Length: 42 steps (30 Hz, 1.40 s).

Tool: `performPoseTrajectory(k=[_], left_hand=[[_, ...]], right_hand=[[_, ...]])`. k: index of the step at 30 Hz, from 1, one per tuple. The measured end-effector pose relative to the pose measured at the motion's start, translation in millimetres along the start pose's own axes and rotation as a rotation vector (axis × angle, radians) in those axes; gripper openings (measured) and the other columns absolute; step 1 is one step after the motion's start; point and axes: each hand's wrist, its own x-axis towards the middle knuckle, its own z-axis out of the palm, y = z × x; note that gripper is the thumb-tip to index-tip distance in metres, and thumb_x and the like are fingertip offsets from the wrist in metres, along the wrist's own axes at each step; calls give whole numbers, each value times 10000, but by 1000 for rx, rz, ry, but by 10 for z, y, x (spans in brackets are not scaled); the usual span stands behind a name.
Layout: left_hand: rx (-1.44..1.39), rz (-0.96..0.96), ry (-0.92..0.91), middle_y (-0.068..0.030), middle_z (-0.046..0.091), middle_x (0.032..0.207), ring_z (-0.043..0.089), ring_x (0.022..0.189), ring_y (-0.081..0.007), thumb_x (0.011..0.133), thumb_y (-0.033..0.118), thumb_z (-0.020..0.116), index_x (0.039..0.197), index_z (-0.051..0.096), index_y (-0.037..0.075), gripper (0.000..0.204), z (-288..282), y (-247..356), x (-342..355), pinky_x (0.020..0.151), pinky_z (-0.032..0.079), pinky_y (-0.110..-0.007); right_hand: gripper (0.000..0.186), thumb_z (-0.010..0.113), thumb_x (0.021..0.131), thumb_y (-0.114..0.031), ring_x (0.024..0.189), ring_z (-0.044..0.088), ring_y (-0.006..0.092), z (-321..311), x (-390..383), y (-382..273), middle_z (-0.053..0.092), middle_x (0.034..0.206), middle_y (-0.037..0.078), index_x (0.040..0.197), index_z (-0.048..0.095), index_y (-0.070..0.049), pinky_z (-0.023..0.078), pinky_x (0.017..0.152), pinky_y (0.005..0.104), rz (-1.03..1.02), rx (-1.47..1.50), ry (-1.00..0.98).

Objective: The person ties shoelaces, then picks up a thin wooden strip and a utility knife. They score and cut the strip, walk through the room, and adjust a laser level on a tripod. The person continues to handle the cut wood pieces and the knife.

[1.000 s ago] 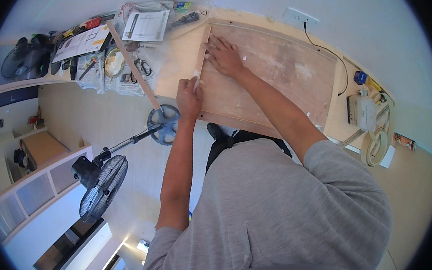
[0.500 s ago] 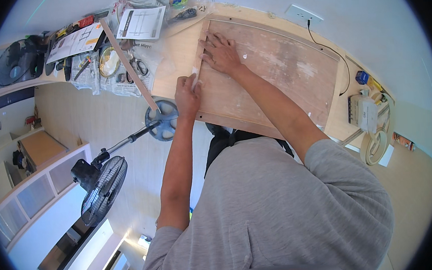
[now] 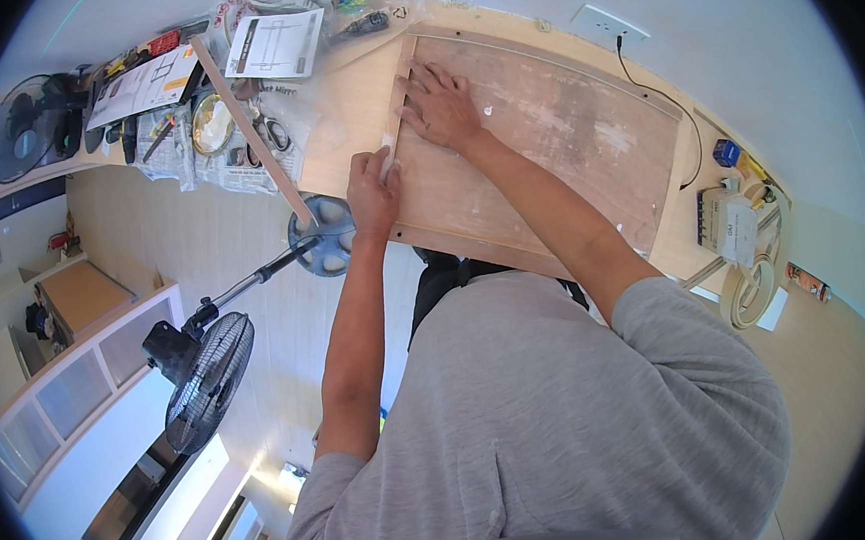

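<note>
Grip of left hand (image 3: 374, 196) apparently around edge of panel (image 3: 564, 140), right hand (image 3: 441, 111) unclenched atop; printed sheet (image 3: 274, 46) leftward.

I'm seeing a black pedestal fan (image 3: 210, 381) standing on the pale floor (image 3: 154, 224), a white printed paper sheet (image 3: 274, 46) lying farther up, and a thin black cable (image 3: 698, 144) running from a white wall socket (image 3: 601, 21).

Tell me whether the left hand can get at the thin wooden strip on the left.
Probably yes: the left hand is at the left edge of the framed board, and nothing visible blocks the way to the near end of the wooden strip. It would likely need to leave the board.
</note>
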Motion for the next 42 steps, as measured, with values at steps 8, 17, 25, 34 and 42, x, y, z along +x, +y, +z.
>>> performPoseTrajectory(k=[8,17,25,34,42], left_hand=[[-32,-43,-23,-157,606,1036,634,930,-362,839,106,740,1173,701,50,341,-6,-35,37,803,530,-453],[11,-9,-52,-169,608,1029,643,907,-350,836,114,756,1215,665,46,396,-45,-40,56,775,532,-437],[-208,-329,34,-173,705,981,696,802,-305,893,143,685,1156,700,36,284,-318,-409,-484,755,553,-386],[-538,-902,-299,-80,673,881,634,764,-165,904,175,705,1066,679,-27,260,-597,-247,-763,687,506,-309],[-553,-913,-208,-70,648,874,578,701,-156,884,169,671,1058,666,-36,269,-436,-222,-785,651,485,-300]], right_hand=[[554,544,970,-511,1420,381,304,-15,7,-7,405,1589,81,1431,574,-205,325,1066,508,9,5,-16],[531,561,969,-481,1417,393,320,-52,3,-26,413,1582,84,1420,581,-201,321,1079,509,15,-7,-23],[594,564,941,-502,1442,359,323,51,17,24,398,1586,114,1453,548,-203,299,1092,581,17,-8,-54],[586,614,902,-427,1427,363,389,-80,49,-71,397,1574,175,1409,586,-134,299,1111,620,38,33,-71],[587,619,892,-406,1418,377,395,-41,29,-66,424,1560,157,1416,582,-144,303,1106,624,34,27,-40]])
